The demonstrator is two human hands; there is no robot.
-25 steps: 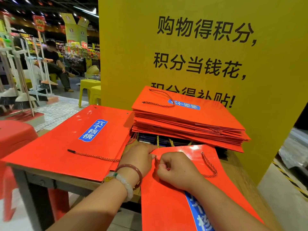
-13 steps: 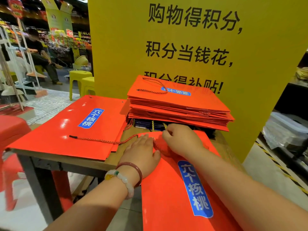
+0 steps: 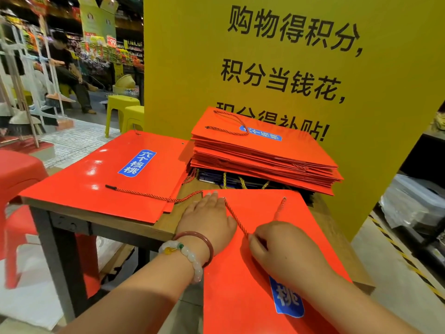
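A flat red paper bag [image 3: 260, 273] with a blue label lies over the near edge of the wooden table [image 3: 166, 227]. My left hand [image 3: 207, 219], with two bracelets on the wrist, presses flat on the bag's left top corner. My right hand [image 3: 286, 251] pinches the bag's red rope handle [image 3: 237, 219], which runs taut from two eyelets near the top edge down to my fingers.
A tall stack of the same red bags [image 3: 265, 155] sits at the back of the table, and more lie flat at the left [image 3: 108, 179]. A yellow sign board [image 3: 289, 68] stands behind. Red stool [image 3: 16, 172] at left, yellow stools [image 3: 122, 109], a seated person [image 3: 65, 66] far left.
My right hand has drawn back toward me from the bag's top edge, pulling the rope handle out long. My left hand stayed pressed on the bag's corner.
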